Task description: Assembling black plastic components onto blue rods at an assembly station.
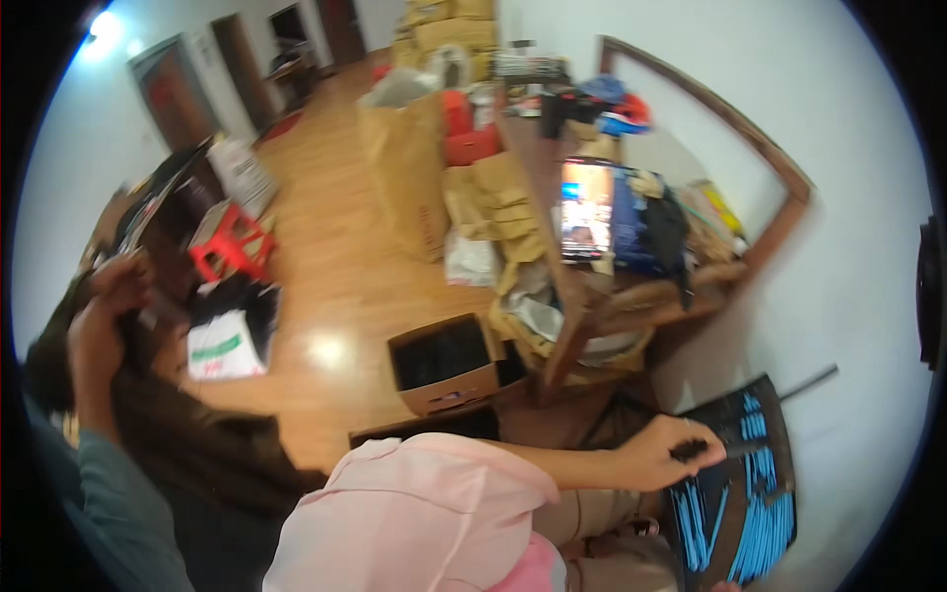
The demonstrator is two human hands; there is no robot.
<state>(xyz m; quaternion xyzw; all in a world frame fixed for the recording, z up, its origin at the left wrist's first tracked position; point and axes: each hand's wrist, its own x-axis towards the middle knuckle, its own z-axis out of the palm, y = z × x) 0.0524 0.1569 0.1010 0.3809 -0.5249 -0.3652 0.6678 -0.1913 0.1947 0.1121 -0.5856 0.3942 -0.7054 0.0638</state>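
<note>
From my pink sleeve [464,493] my left arm reaches to the right. At its end my left hand [651,456] is closed around a small black clump [689,450], blurred and too small to name exactly. Just beyond and below that hand lies a black board or tray [779,424] bearing rows of thin light-blue sticks [764,538]. At the lower edge only a blurred fingertip of what seems to be my right hand [727,587] shows; its fingers are hidden.
At left a co-worker's raised hand [99,316] and teal sleeve [118,513] show beside dark cloth. An open cardboard box [444,365] stands ahead. A wooden-framed bench [651,306] holds a lit phone [587,209] and clutter. A red stool [232,247] and large paper bag [404,168] stand farther off.
</note>
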